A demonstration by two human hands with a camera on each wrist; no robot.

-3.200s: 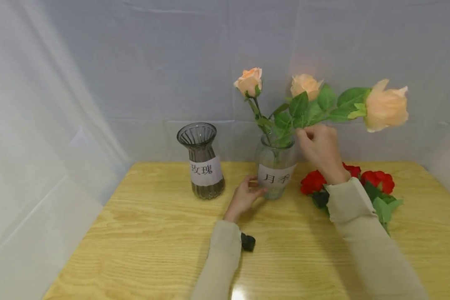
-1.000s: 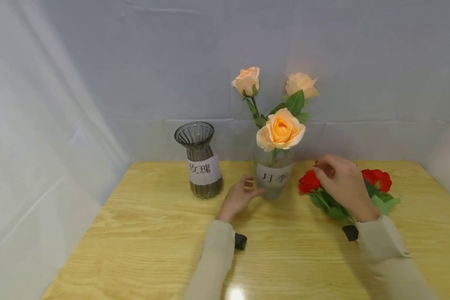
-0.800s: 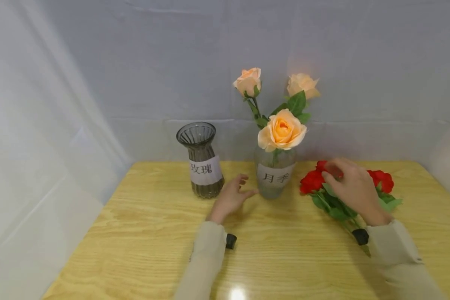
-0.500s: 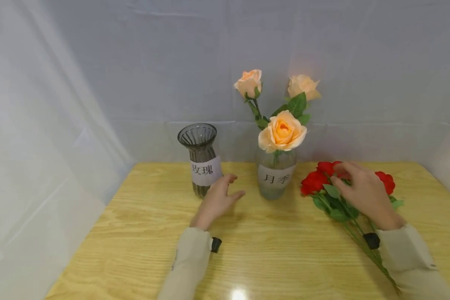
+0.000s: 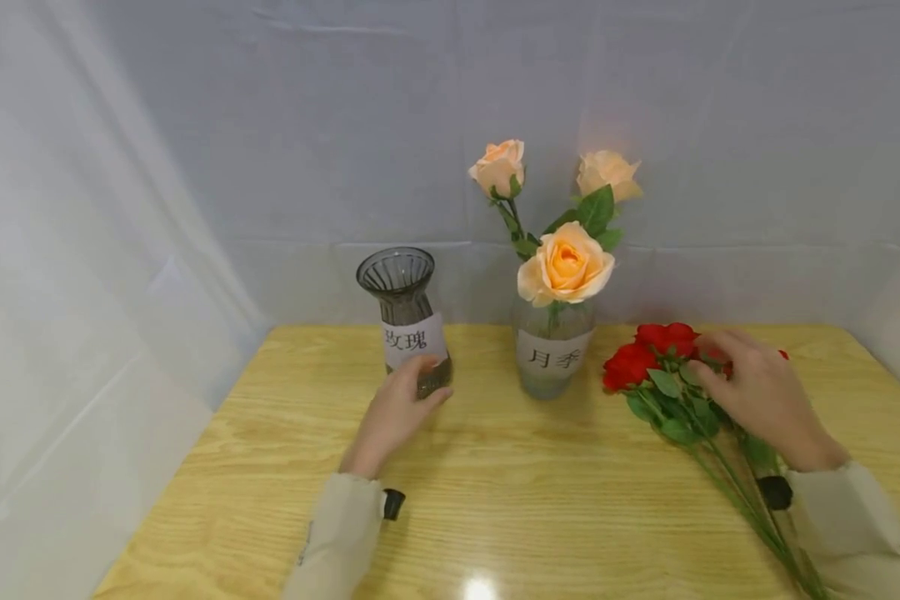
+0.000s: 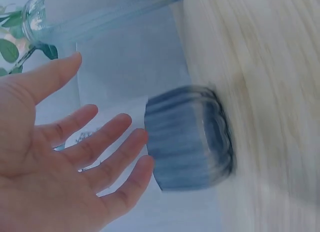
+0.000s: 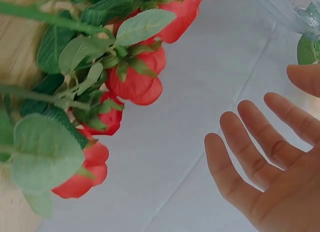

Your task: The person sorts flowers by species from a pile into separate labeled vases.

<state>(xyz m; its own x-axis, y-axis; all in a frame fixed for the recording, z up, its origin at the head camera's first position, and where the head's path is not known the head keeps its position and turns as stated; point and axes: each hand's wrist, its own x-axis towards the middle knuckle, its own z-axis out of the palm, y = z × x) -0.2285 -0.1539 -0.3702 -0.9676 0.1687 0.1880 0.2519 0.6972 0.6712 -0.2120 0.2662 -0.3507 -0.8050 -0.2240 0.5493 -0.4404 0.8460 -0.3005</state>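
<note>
Head view: on the counter (image 5: 540, 492), a dark vase (image 5: 405, 310) is fronted by the left grip (image 5: 392, 417), red flowers (image 5: 628, 366) part-hidden by the right grip (image 5: 763, 398), both spread; reaching is suggested, a pinch likely required.

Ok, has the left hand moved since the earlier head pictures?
Yes. Judged against the clear vase, the left hand has moved left, from beside that vase to in front of the dark vase.
</note>
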